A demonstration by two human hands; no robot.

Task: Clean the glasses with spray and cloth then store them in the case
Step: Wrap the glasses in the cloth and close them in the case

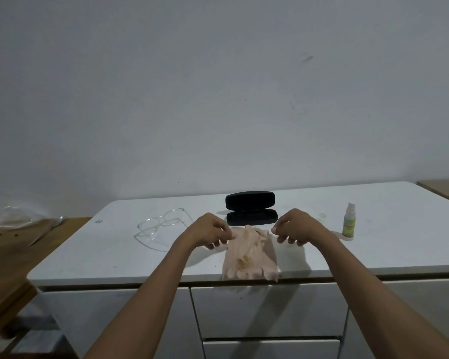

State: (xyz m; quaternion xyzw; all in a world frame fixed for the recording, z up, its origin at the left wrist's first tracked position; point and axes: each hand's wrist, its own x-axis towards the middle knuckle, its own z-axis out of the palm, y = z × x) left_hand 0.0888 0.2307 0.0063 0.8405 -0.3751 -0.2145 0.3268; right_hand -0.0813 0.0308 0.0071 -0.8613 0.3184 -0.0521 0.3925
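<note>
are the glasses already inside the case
No, the glasses lie on the white table to the left of the open black case, which holds nothing that can be seen.

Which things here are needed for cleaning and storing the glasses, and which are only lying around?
Needed for the job:
- glasses, on the white table
- pink cloth, held at its far corners by the left hand and right hand
- spray bottle, upright
- black case, open

Only lying around:
- clear plastic bag on the wooden surface
- small round cap near the bottle
</note>
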